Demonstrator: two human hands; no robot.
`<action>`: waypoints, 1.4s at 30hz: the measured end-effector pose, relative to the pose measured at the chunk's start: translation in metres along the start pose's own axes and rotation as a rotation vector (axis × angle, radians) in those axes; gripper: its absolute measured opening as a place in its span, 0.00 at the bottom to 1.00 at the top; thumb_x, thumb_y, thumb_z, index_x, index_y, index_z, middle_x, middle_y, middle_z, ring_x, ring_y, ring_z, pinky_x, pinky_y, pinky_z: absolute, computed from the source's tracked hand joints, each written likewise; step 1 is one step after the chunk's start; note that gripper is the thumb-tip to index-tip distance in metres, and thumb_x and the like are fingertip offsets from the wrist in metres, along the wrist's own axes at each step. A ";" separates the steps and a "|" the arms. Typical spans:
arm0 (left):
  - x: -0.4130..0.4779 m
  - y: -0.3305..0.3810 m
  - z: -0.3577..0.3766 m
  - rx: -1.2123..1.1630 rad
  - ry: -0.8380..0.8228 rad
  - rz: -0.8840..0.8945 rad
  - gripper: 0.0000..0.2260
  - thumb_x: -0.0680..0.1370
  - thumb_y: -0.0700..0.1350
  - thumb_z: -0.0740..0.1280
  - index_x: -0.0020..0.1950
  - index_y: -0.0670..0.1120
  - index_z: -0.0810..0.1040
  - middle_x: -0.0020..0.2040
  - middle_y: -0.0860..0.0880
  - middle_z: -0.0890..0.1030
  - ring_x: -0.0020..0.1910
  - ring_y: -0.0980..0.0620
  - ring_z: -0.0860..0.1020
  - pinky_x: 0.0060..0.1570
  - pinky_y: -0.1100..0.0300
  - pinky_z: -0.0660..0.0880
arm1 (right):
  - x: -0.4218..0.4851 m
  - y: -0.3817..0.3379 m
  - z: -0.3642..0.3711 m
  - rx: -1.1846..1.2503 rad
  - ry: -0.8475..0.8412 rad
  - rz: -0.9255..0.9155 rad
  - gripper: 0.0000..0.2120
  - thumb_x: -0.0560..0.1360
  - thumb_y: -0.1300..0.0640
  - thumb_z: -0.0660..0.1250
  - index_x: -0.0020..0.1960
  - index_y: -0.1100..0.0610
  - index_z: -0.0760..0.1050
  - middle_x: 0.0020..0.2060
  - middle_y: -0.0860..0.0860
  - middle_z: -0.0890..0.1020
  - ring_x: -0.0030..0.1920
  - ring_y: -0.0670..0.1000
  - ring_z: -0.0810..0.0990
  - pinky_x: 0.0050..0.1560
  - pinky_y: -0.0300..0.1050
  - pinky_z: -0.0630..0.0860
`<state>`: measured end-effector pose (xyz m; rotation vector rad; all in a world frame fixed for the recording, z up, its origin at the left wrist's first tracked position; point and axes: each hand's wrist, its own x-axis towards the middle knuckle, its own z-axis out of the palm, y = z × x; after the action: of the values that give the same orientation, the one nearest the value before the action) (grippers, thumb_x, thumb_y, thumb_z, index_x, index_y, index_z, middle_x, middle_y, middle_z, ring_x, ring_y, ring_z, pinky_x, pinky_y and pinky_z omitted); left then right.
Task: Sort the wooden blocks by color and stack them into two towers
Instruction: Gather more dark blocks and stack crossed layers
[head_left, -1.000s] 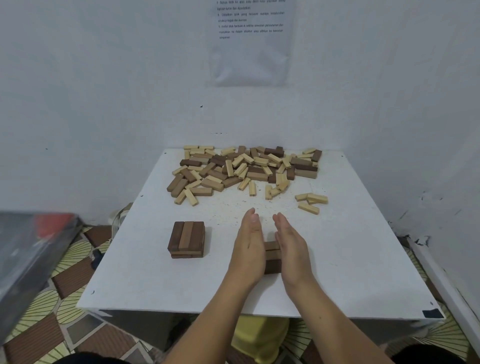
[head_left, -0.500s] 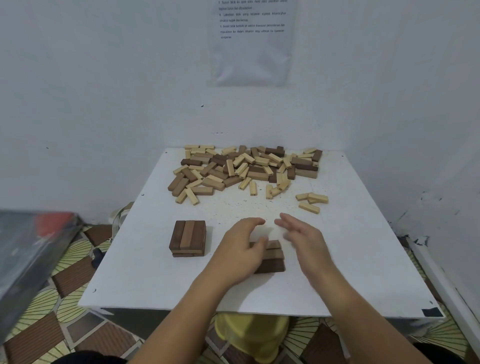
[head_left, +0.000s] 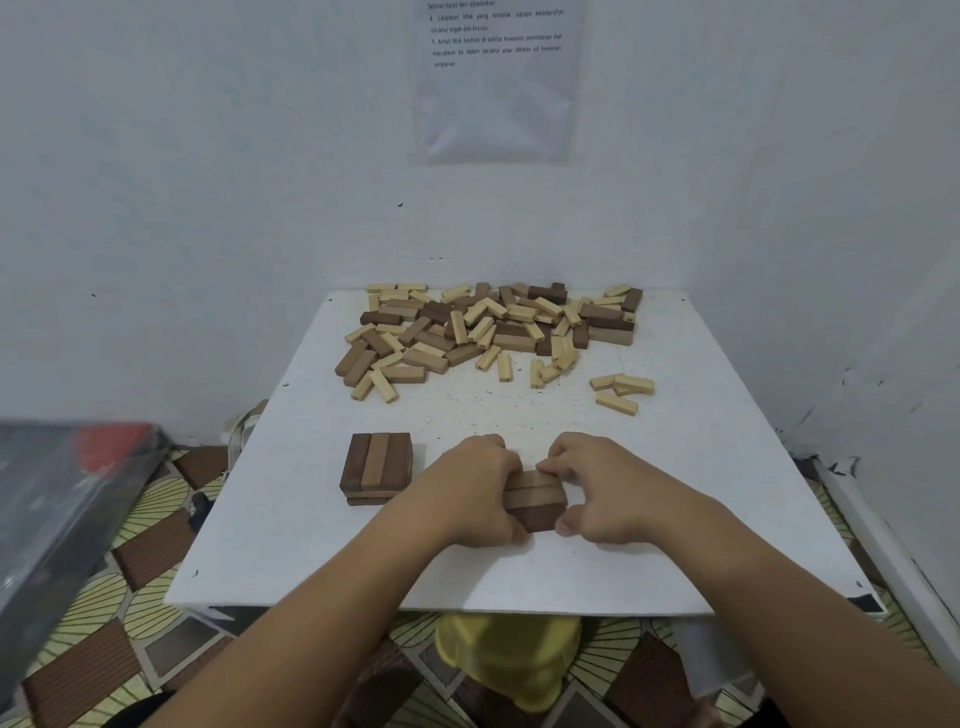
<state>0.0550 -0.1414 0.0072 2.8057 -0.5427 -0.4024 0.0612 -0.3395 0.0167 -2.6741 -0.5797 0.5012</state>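
Both hands are on the same thing here. The left hand (head_left: 470, 491) and right hand (head_left: 602, 488) each have their fingers curled round one end of a small brown stack (head_left: 532, 501), thumbs tucked in on the near side, so it's clamped from both ends. It sits on the white worktop (head_left: 675, 493) near the middle of the near edge. I can see a lighter brown block on top and a darker one facing the near edge, and the hands cover the rest.

Just to the left, apart from the hands, is a second brown stack (head_left: 378, 465). It has three blocks side by side on top and at least one more layer under them.

The mixed pile (head_left: 483, 327) of light and dark blocks is spread along the far edge. A few loose light blocks (head_left: 621, 389) lie off toward the right edge, separate from the pile.

There's a printed sheet (head_left: 498, 78) on the wall behind, and something yellow (head_left: 509, 660) under the near edge.
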 end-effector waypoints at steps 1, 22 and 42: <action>0.000 0.000 0.000 0.002 0.007 0.004 0.18 0.67 0.56 0.77 0.50 0.49 0.79 0.46 0.53 0.71 0.46 0.51 0.73 0.41 0.57 0.71 | 0.000 0.000 0.000 -0.003 -0.003 0.003 0.26 0.70 0.52 0.77 0.68 0.52 0.78 0.58 0.45 0.72 0.58 0.49 0.74 0.61 0.50 0.75; -0.017 -0.004 0.017 -0.229 0.107 -0.003 0.41 0.69 0.60 0.78 0.77 0.49 0.68 0.70 0.53 0.69 0.69 0.53 0.67 0.67 0.58 0.68 | -0.015 0.011 0.039 0.756 0.392 0.146 0.19 0.84 0.49 0.63 0.73 0.48 0.74 0.69 0.40 0.76 0.71 0.42 0.72 0.59 0.26 0.65; -0.025 0.014 0.032 -0.676 0.335 -0.126 0.26 0.83 0.58 0.66 0.80 0.55 0.65 0.76 0.60 0.67 0.73 0.61 0.65 0.73 0.61 0.62 | -0.004 -0.014 0.065 1.112 0.546 0.141 0.17 0.84 0.50 0.59 0.71 0.48 0.77 0.63 0.35 0.80 0.67 0.33 0.73 0.67 0.33 0.66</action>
<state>0.0182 -0.1507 -0.0123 2.1840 -0.1166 -0.0989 0.0268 -0.3121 -0.0328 -1.6478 0.0761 0.0459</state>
